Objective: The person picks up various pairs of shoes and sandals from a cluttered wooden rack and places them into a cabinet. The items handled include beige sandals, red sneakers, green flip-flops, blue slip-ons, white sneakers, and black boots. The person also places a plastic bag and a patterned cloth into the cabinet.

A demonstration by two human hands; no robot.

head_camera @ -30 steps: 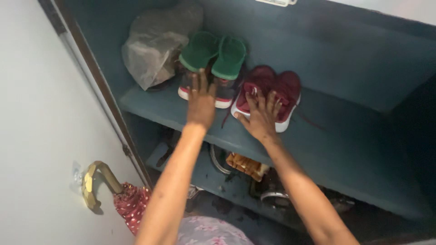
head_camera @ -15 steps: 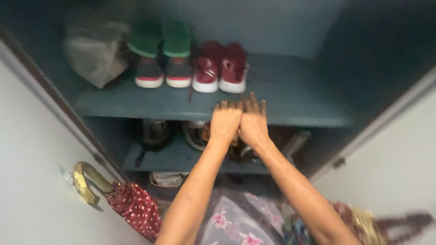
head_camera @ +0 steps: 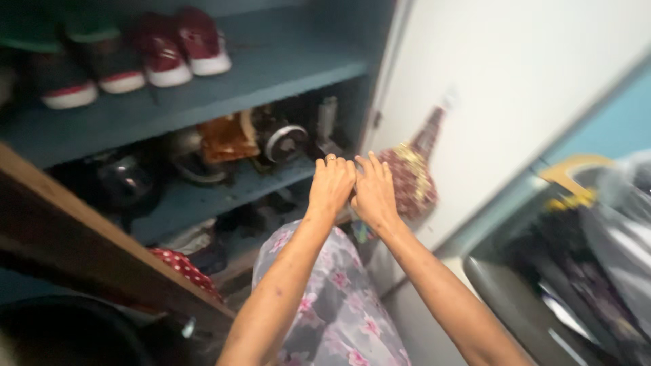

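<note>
1. The left hand [head_camera: 331, 184] and right hand [head_camera: 373, 191] are touching side by side, fingers extended, grasping nothing
2. The maroon shoes [head_camera: 180, 46] are sitting on the upper shelf [head_camera: 271, 64] at 10 o'clock, well apart

Motion blur smeared the lower-shelf clutter [head_camera: 230, 139]; green shoes [head_camera: 61, 34] were cut off by the top edge.
</note>
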